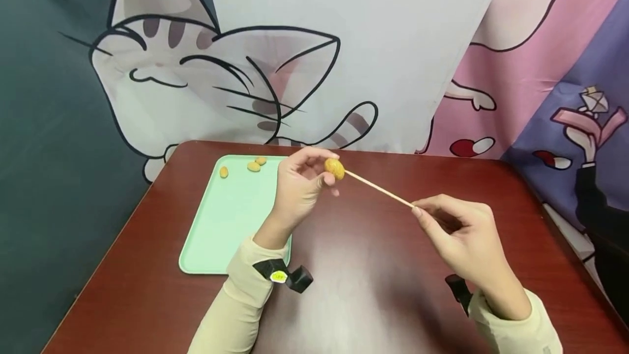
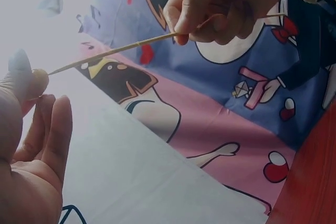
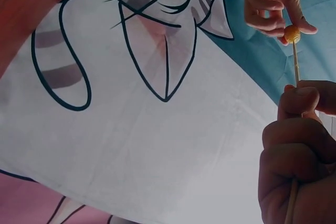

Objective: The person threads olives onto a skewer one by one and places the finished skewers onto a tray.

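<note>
Tabletop in dark red, bearing a mint-green tray, lies below the right hand and left hand, which pinch between closed thumb and fingers, respectively, a thin wooden skewer and, at its tip, a yellow oval morsel, apparently pierced.

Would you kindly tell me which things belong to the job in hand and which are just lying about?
In the job: yellow lump, pinched by left hand; stick, held by right hand.
Apparently lying about: tray; three pieces on it.
</note>
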Available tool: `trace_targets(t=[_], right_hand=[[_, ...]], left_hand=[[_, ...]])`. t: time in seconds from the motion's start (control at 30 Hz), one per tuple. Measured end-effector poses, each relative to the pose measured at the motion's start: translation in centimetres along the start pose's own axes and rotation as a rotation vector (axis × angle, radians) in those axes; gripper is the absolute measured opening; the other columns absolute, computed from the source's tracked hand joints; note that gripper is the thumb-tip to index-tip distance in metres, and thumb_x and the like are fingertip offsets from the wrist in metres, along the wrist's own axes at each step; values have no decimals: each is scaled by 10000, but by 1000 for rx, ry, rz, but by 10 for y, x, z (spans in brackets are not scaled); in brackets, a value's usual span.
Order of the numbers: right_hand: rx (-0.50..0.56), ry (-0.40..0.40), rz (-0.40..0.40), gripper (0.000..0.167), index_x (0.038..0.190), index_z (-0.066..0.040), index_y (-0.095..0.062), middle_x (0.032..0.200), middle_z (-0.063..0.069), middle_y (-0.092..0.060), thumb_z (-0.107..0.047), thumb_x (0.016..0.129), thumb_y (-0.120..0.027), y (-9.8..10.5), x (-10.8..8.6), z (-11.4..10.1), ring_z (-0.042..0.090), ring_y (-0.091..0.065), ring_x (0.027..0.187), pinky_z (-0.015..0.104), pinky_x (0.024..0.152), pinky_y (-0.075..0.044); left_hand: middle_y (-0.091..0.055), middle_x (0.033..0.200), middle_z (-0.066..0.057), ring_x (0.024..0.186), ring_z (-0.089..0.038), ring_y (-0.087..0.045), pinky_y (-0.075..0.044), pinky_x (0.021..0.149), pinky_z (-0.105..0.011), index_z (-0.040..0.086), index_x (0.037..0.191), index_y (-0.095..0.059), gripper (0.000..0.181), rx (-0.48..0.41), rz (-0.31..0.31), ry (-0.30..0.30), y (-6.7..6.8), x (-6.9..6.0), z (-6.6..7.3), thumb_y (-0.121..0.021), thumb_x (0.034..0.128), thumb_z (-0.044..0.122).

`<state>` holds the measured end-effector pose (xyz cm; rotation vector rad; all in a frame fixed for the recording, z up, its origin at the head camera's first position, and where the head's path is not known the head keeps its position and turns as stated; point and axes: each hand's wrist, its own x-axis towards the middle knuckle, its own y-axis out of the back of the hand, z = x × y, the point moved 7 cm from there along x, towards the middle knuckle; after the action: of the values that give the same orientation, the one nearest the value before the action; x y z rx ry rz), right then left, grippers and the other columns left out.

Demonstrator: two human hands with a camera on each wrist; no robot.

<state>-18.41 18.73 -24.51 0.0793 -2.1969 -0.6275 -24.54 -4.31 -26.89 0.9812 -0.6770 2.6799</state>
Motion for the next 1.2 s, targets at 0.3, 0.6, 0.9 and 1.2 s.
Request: trace_targets(t=[0.3, 0.6, 0.9, 1.2], right_hand=[[12, -27, 13, 271, 856, -61, -741, 604, -80, -555, 183, 743, -708, -2, 7, 6, 3, -365, 456, 163, 361, -282], [-13, 7, 29, 260, 857, -77, -745, 614, -89, -565, 157, 747, -717, -5, 8, -1, -9, -353, 459, 138, 373, -280], [-113, 92, 79, 206, 842, -55, -747, 604, -91, -537, 109, 721, -720, 4, 1, -16, -26, -345, 486, 91, 421, -265], [-157, 129, 85, 68, 833, -31, -743, 594, -79, -508, -3, 801, -690, 5, 2, -25, -18, -345, 505, 75, 463, -259]], left_hand=[[-758, 922, -71, 674, -144, -724, -547, 510, -195, 229, 1086, -741, 344, 20, 52, 75, 2, 7, 6, -805, 758, 307], [-736, 1054, -56, 831, -201, -731, -595, 653, -220, 207, 1154, -724, 312, -51, -45, 99, 3, 3, 10, -777, 847, 192], [-720, 1066, -57, 866, -193, -718, -599, 661, -229, 172, 1159, -677, 277, -107, -82, 95, -4, -4, 5, -743, 890, 154], [-720, 1077, -63, 876, -186, -716, -592, 631, -222, 153, 1185, -654, 291, -117, -84, 104, -5, -4, 2, -739, 908, 185]])
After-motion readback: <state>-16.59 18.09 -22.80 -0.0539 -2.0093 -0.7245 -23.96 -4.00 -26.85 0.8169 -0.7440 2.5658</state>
